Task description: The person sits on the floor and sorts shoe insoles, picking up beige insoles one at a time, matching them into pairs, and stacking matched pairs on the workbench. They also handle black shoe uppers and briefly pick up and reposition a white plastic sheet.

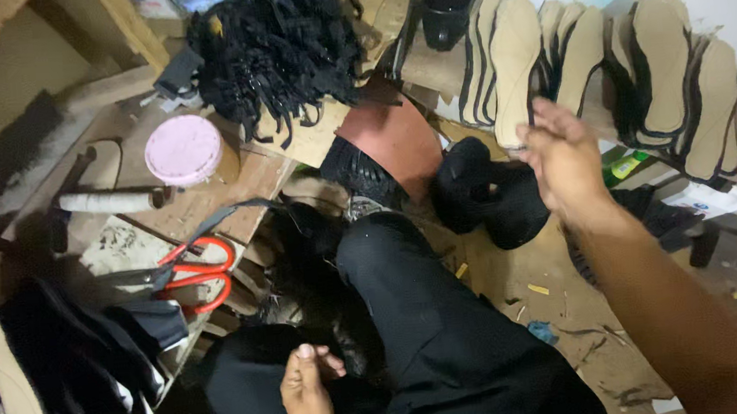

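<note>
Head view: both hands empty, right hand (562,161) spread near black cup (447,8), left hand (307,396) loosely curled.

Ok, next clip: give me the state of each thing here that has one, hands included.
left hand: loosely curled, resting by the lap, holding nothing visible
right hand: open, fingers spread, in the air, empty
scissors: red handles, lying flat on the bench; blades hidden
pink-lidded jar: lid on, upright
black cup: upright, contents not visible
tan soles: standing on edge in a row against the wall
</note>
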